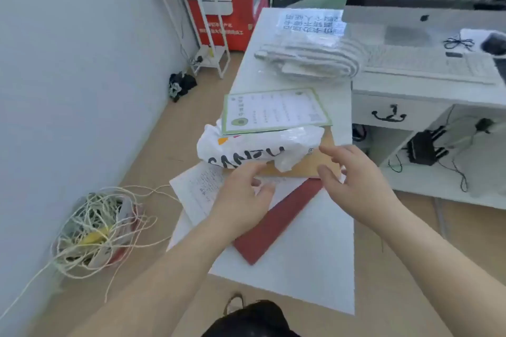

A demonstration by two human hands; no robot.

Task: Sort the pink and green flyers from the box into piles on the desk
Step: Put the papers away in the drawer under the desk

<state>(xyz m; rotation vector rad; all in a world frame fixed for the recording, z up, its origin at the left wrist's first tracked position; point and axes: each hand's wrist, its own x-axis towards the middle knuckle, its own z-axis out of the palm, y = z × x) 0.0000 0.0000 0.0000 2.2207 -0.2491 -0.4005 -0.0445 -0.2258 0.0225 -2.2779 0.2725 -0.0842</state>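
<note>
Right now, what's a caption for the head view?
Left hand and right hand hover near a white bag and green flyer.

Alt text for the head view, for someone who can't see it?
A left hand and right hand hover open near a white plastic bag on a white desk. A green-bordered flyer lies on the bag; a dark red sheet under the hands.
</note>
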